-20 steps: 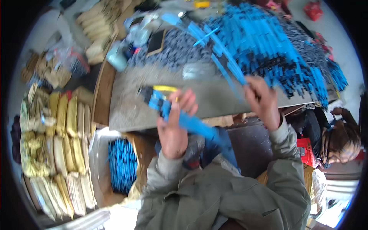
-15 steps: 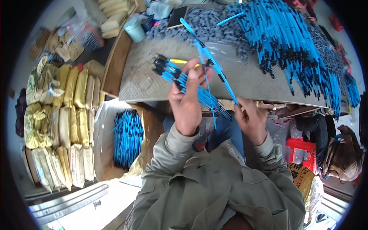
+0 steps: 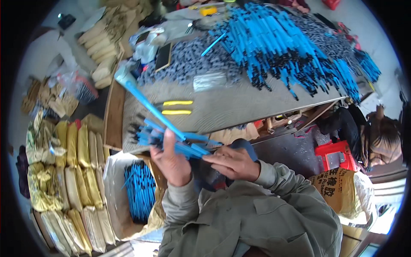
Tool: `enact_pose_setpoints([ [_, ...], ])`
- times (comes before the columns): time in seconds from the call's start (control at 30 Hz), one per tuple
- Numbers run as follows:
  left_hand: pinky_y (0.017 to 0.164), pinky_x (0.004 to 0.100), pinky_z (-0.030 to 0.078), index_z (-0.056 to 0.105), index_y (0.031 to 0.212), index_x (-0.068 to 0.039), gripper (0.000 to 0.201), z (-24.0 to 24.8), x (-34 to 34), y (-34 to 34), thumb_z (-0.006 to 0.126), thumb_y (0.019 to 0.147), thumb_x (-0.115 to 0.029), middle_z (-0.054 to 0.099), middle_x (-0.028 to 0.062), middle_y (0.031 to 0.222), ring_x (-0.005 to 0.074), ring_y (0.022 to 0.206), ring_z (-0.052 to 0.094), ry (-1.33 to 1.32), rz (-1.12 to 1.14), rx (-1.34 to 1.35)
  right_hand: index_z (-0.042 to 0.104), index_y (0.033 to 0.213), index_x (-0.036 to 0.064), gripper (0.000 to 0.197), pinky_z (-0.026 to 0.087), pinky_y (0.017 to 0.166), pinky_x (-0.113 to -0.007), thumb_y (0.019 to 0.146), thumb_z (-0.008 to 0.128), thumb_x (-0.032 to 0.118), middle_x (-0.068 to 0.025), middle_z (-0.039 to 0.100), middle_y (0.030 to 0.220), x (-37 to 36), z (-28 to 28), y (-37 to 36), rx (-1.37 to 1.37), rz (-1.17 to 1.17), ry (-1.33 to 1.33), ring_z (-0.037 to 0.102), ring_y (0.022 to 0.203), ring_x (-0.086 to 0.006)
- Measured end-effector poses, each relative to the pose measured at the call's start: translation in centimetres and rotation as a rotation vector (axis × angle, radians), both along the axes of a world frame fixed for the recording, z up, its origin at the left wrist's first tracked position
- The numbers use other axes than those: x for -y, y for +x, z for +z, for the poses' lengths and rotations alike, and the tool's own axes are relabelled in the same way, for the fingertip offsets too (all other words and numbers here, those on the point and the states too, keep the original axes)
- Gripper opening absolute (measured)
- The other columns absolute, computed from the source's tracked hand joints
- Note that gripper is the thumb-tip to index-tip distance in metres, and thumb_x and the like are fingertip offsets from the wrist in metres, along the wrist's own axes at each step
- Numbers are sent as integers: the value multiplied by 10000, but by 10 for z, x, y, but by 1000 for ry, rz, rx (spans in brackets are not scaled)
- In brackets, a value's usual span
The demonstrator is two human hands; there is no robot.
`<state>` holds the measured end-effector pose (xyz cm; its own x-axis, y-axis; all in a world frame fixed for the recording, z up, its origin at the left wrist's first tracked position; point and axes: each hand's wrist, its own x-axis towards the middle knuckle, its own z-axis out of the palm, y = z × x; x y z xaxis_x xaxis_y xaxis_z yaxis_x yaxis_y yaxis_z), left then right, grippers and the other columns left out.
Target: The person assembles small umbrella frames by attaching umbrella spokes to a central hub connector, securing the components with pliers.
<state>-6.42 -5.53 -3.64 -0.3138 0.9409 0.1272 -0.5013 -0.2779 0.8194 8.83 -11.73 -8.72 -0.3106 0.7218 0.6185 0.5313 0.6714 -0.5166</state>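
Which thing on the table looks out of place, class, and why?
A lone blue stick at the left edge of the blue pile, lying over the grey pieces. It slants the opposite way to most sticks in that pile.

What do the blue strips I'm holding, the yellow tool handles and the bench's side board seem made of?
Blue strips: probably plastic, satiny, evenly coloured, though blurred. Yellow tool handles: plastic or rubber, perhaps; bright, uniform colour, finish unclear. Side board: likely wood, matte, going by its brown, plank-like look.
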Motion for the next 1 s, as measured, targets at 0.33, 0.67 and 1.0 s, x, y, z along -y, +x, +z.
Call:
enact_pose_setpoints([
  [0.33, 556, 324, 452, 489, 1019, -74, 137, -2, 1, -38, 542, 898, -112, 550, 75, 704, 188, 594, 523, 156, -444, 279, 532, 1199, 64, 354, 491, 709, -313, 857, 602, 127, -102, 607, 1052, -46, 47, 48, 57, 718, -426, 626, 817, -209],
  [0.67, 788, 523, 523, 436, 1049, -65, 131, 6, 12, -48, 462, 935, -125, 580, 219, 1125, 400, 1008, 588, 366, -815, 437, 639, 845, 61, 234, 500, 642, -407, 804, 604, 289, -131, 659, 843, -247, 144, 274, 506, -1159, 45, 649, 762, -291],
  [1.0, 758, 476, 541, 466, 1062, -8, 176, -5, -4, -10, 508, 908, -81, 615, 280, 973, 356, 854, 650, -119, -823, 275, 632, 872, 69, 284, 489, 732, -474, 746, 600, 321, -174, 648, 908, -289, 148, 275, 653, -1279, -125, 624, 856, -356],
])
